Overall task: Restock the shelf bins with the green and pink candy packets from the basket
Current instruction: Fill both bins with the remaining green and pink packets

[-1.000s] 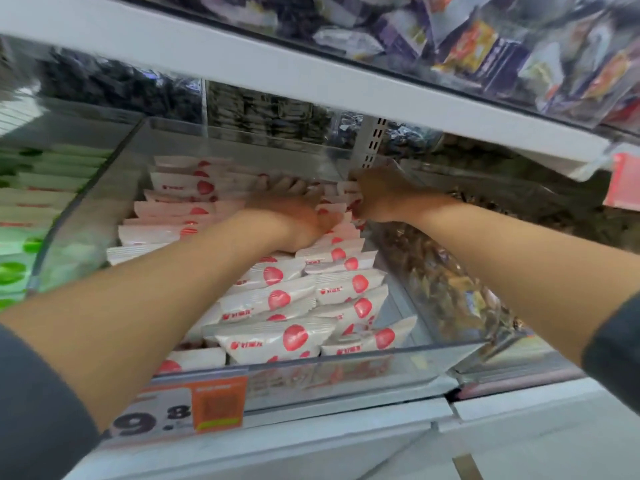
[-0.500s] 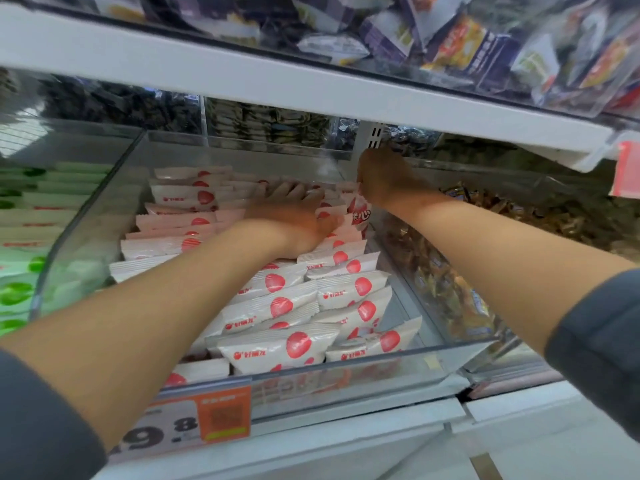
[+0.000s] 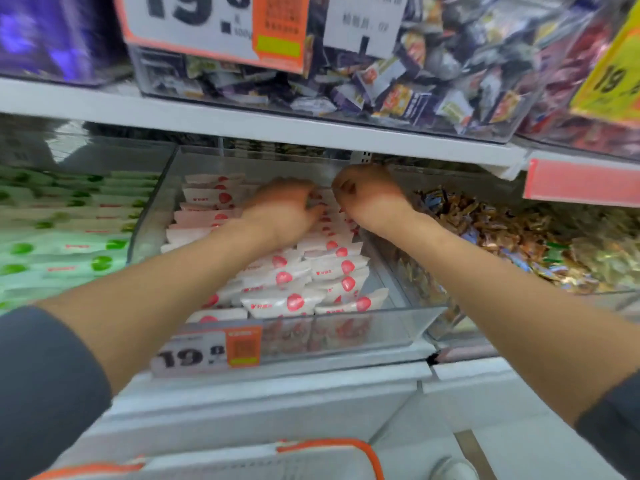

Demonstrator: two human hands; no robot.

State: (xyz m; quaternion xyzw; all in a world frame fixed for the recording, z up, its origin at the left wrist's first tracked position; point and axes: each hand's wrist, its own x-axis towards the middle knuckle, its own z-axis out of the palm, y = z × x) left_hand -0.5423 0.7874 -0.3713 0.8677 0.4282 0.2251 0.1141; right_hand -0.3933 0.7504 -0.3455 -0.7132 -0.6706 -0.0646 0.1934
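Head: rests left hand (image 3: pixel 282 211) loosely on crosswise pink packets (image 3: pixel 294 301) at bin (image 3: pixel 391 329) rear; curls right hand (image 3: pixel 369 199) beside, hold untellable.

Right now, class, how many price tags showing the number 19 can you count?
3. An orange-edged tag on the upper bin at top centre; a yellow tag at the upper right edge; a lower tag fronting the pink packet bin. Others may be hidden.

Left hand (image 3: pixel 284 207) is reaching way forward, palm down, fingers bent, kinda blurry. Right hand (image 3: pixel 369 197) is just beside it, knuckles up, fingers curled into a fist.
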